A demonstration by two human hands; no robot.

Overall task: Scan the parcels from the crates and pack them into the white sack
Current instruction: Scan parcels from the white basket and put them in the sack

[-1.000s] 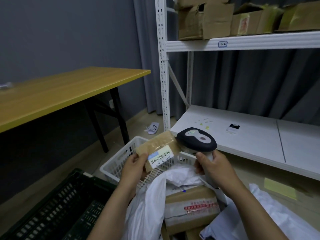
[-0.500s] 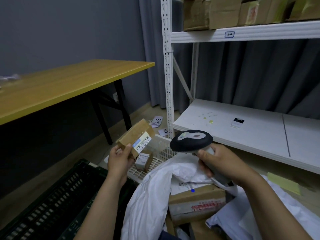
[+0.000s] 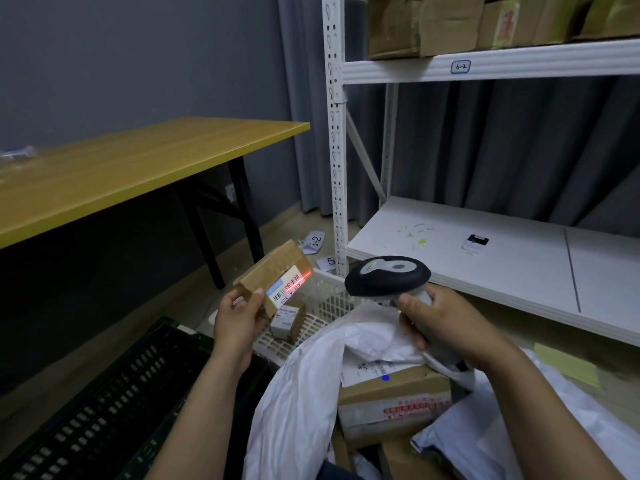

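While the left hand pinches a boxy cardboard parcel, the right hand grips a rounded plastic scanner.

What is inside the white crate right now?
One small parcel with a white label lies in the white crate. The left hand, the held parcel and the white sack cover the rest.

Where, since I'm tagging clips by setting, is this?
Probably a shipping storeroom: metal shelving with cartons, a scanner shining red on a parcel, and a sack holding boxes.
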